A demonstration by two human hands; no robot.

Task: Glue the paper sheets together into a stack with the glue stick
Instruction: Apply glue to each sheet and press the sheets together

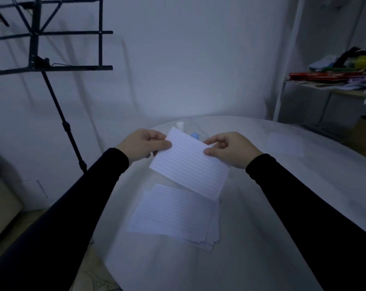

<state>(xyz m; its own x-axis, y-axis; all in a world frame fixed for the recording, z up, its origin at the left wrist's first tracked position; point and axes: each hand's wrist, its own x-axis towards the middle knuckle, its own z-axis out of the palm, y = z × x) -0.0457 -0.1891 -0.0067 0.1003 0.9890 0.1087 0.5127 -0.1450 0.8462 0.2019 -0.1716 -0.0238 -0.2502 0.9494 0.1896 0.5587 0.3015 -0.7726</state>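
A lined paper sheet (188, 162) hangs tilted above the round white table (261, 206). My left hand (144, 144) pinches its left edge and my right hand (230, 149) pinches its right edge. Below it a stack of lined sheets (173, 213) lies on the table, its lower edges fanned out. Behind the held sheet stands a white cylinder (180, 125), likely the glue stick, and a small blue object (195, 135) is partly hidden beside it.
A single pale sheet (284, 144) lies at the table's far right. A black music stand (39, 49) rises at the left by the wall. A shelf (335, 91) with cluttered items stands at the right.
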